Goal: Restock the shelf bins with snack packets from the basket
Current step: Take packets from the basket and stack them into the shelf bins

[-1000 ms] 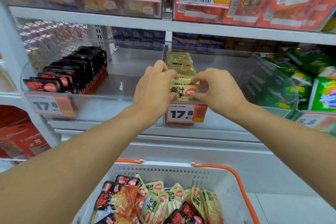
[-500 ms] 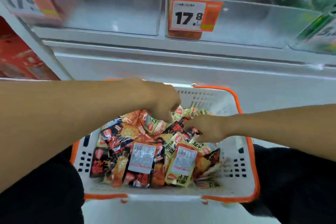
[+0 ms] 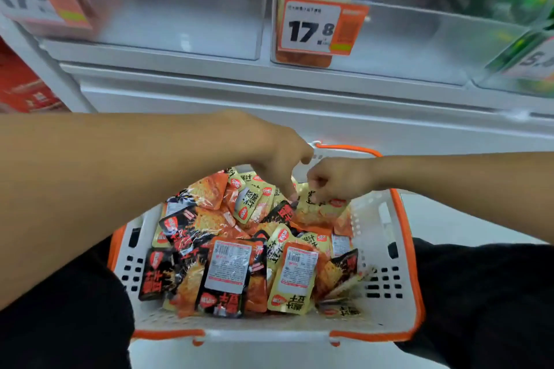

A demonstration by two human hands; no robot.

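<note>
1. Two hands reach into the white basket [image 3: 386,249] of snack packets [image 3: 230,266] below the shelf bins [image 3: 186,18].
2. Right hand [image 3: 338,178] pinches a yellow packet [image 3: 314,207] at the far end of the pile.
3. Left hand [image 3: 284,159], fingers curled downward, touches the packets just beside it; whether it grips one is unclear.
4. One yellow packet stands in the bin behind a 17.8 price tag [image 3: 317,27].

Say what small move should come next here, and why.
Probably lift the yellow snack packet that the right hand pinches out of the white basket with orange rim: matching yellow packets stand in the clear plastic shelf bin above.
</note>
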